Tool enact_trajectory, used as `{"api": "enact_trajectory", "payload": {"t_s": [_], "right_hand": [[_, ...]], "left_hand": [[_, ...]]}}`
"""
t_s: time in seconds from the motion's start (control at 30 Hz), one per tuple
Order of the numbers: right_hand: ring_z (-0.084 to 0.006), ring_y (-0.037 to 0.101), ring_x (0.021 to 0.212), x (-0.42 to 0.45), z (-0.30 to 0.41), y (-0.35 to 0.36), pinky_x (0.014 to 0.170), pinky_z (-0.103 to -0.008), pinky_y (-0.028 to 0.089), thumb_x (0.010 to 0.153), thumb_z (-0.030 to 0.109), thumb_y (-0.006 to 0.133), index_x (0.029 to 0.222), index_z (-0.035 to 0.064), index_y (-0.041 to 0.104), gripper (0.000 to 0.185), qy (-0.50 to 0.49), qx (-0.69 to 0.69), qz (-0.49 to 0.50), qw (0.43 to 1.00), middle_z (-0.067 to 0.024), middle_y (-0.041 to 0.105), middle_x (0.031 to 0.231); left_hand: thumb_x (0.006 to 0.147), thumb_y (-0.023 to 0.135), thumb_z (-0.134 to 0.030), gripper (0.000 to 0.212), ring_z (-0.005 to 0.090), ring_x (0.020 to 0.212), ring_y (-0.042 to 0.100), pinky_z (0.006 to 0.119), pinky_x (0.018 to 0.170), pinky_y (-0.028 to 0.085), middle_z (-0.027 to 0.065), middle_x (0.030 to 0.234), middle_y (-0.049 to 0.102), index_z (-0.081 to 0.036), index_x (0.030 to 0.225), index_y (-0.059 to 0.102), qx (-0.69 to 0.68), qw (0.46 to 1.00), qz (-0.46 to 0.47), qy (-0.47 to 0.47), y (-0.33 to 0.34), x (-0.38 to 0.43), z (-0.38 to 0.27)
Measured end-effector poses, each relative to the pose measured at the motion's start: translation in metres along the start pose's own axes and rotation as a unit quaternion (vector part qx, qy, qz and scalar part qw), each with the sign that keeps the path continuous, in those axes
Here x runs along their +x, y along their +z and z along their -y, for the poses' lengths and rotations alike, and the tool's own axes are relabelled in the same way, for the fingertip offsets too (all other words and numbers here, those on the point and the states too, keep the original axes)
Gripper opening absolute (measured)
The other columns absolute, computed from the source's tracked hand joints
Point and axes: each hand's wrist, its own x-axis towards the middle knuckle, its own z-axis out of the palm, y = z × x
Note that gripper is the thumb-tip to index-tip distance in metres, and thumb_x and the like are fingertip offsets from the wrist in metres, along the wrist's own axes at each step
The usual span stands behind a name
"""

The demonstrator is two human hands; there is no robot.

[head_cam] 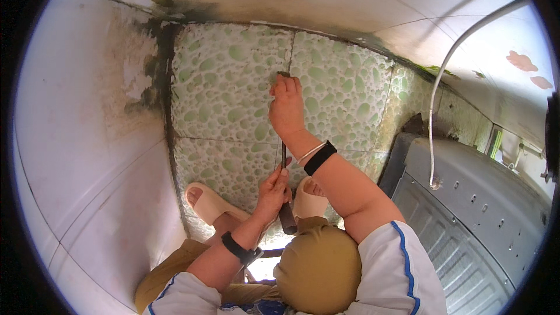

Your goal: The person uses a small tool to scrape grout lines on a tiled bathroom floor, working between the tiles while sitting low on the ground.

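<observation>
My right hand is closed around the far part of a long, thin hand tool with a dark shaft and a thicker brown handle. A short dark edge, the tool's far end, shows just beyond my fingers, low over the joint between two floor tiles. Nearer my body, my left hand grips the shaft just above the handle. The handle's butt points back between my knees. Beneath both hands lies a tiled floor with a raised green-and-white pebble pattern. My fingers hide the working end's full shape.
Stained white wall tiles rise at left, and a far wall bears dark grime along its base. A grey metal appliance stands at right, with a pale hose hanging over it. My slippers flank the tool.
</observation>
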Motion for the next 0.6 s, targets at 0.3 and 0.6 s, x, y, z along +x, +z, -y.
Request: {"api": "enact_trajectory", "payload": {"t_s": [0.3,0.6], "right_hand": [[-0.0367,0.045,0.091,0.049,-0.012,0.001,0.083,-0.0434,0.038,0.065,-0.010,0.048,0.084,-0.0014,0.051,0.021,0.023,0.003,0.006,1.000,-0.0184,0.050,0.090],[-0.0374,0.046,0.088,0.059,-0.019,0.005,0.076,-0.0433,0.040,0.061,-0.012,0.048,0.074,-0.0011,0.050,0.017,0.005,0.037,-0.029,0.999,-0.0187,0.051,0.090]], "left_hand": [[0.090,0.050,-0.040,0.049,0.0087,0.048,0.040,0.025,0.050,0.039,-0.0028,0.053,0.035,-0.009,0.128,0.046,-0.017,1.000,-0.003,-0.011,0.010,0.020,-0.048],[0.092,0.046,-0.038,0.044,0.0063,0.047,0.037,0.022,0.048,0.034,-0.0041,0.056,0.037,-0.011,0.127,0.048,0.005,1.000,-0.017,0.000,0.016,0.017,-0.057]]}}
